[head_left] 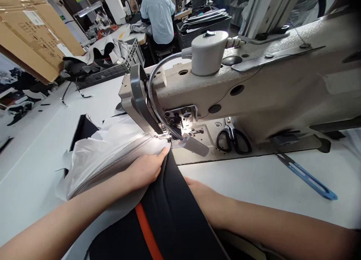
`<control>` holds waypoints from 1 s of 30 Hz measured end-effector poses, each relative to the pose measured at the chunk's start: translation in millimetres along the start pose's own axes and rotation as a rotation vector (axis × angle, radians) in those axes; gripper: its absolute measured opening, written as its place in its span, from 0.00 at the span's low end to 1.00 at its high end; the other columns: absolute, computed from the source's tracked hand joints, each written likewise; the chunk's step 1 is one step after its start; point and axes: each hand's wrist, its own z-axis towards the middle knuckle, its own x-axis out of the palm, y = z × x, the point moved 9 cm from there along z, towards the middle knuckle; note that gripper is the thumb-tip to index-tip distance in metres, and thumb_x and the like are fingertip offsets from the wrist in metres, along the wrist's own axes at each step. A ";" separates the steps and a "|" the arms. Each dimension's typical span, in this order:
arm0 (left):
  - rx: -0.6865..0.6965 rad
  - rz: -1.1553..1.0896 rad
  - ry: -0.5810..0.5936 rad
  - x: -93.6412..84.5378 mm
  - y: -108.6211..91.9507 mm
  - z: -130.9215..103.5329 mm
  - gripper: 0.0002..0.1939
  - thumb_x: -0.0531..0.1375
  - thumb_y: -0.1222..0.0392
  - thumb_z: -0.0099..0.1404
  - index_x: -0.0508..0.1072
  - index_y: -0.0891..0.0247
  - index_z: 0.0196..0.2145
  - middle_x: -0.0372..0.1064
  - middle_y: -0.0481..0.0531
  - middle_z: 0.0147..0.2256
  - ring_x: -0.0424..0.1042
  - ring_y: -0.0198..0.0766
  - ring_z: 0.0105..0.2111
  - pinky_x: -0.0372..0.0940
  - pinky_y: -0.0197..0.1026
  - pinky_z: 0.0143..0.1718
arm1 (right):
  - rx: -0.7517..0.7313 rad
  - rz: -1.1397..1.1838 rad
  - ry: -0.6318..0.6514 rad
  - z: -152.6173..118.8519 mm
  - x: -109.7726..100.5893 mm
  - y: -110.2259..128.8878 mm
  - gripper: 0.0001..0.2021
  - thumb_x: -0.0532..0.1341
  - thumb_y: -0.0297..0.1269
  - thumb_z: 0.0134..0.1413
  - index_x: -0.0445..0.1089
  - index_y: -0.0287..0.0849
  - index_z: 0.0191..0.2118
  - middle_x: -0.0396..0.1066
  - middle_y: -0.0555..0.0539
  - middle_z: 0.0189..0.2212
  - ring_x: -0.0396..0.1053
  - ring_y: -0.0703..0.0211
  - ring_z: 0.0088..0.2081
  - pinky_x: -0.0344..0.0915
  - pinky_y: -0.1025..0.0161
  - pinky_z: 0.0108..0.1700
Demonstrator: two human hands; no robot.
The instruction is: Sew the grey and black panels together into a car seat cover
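A grey sewing machine [254, 90] stands across the table, its lamp lighting the needle area. Black fabric with an orange stripe [180, 211] runs up to the needle, beside light grey and white fabric [104, 158] on the left. My left hand [146, 169] lies on the grey fabric just below the needle, index finger pointing at the seam and the other fingers curled over the cloth edge. My right hand [204, 199] is at the right edge of the black fabric, its fingers mostly hidden beneath it.
Black-handled scissors [233, 136] lie on the machine bed, and blue thread snips [310, 180] on the white table at the right. Behind are a crate of fabric pieces [113, 68], a cardboard box [36, 30] and a seated person [159, 15] facing away.
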 end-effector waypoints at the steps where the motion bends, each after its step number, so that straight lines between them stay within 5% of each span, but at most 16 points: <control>1: 0.005 0.003 -0.009 2.0 -0.5 0.7 0.32 0.43 0.68 0.64 0.43 0.70 0.66 0.72 0.63 0.45 0.74 0.50 0.41 0.66 0.46 0.40 | -0.060 -0.086 0.037 -3.9 -10.4 2.3 0.13 0.51 0.24 0.58 0.74 0.39 0.36 0.76 0.47 0.33 0.72 0.58 0.42 0.66 0.54 0.51; 5: 0.023 -0.051 -0.047 5.4 1.8 2.2 0.32 0.45 0.68 0.63 0.45 0.69 0.65 0.71 0.63 0.47 0.74 0.49 0.40 0.66 0.45 0.41 | -0.300 -0.563 -0.008 -6.6 -49.6 13.3 0.11 0.57 0.32 0.56 0.71 0.39 0.45 0.71 0.38 0.45 0.64 0.47 0.54 0.59 0.44 0.57; 8: 0.051 -0.097 -0.084 3.7 5.5 1.1 0.32 0.46 0.67 0.63 0.46 0.68 0.65 0.71 0.62 0.46 0.74 0.46 0.41 0.66 0.43 0.42 | -0.515 -0.709 0.151 0.2 -29.2 20.7 0.18 0.55 0.30 0.59 0.67 0.46 0.54 0.64 0.41 0.55 0.57 0.50 0.60 0.54 0.45 0.61; 11: 0.050 -0.099 -0.079 3.8 9.2 -0.6 0.32 0.45 0.68 0.63 0.47 0.67 0.65 0.72 0.60 0.45 0.74 0.45 0.41 0.66 0.42 0.42 | -0.636 -0.748 0.251 3.0 -7.2 21.9 0.17 0.52 0.27 0.61 0.68 0.42 0.53 0.67 0.41 0.54 0.61 0.53 0.58 0.56 0.51 0.61; 19: -0.033 -0.070 0.005 -7.9 -5.4 8.7 0.27 0.46 0.67 0.62 0.57 0.69 0.59 0.74 0.58 0.35 0.74 0.44 0.33 0.63 0.38 0.31 | -0.636 -0.726 0.163 -5.5 -27.3 19.8 0.16 0.48 0.25 0.64 0.72 0.35 0.48 0.71 0.42 0.49 0.66 0.55 0.54 0.62 0.58 0.59; 27: -0.041 -0.044 -0.081 -21.2 -13.8 25.2 0.25 0.48 0.72 0.57 0.62 0.72 0.53 0.73 0.58 0.32 0.73 0.46 0.31 0.64 0.41 0.30 | -0.369 -0.711 0.325 11.4 -32.2 -3.3 0.21 0.51 0.29 0.63 0.61 0.48 0.60 0.52 0.43 0.64 0.50 0.50 0.64 0.54 0.45 0.62; 30: -0.045 -0.054 -0.110 -19.8 -12.9 25.4 0.22 0.48 0.72 0.58 0.64 0.71 0.50 0.73 0.59 0.34 0.74 0.46 0.33 0.65 0.41 0.32 | -0.450 -0.678 0.401 2.6 -35.4 3.8 0.22 0.54 0.32 0.61 0.59 0.50 0.60 0.52 0.42 0.64 0.49 0.51 0.64 0.50 0.43 0.62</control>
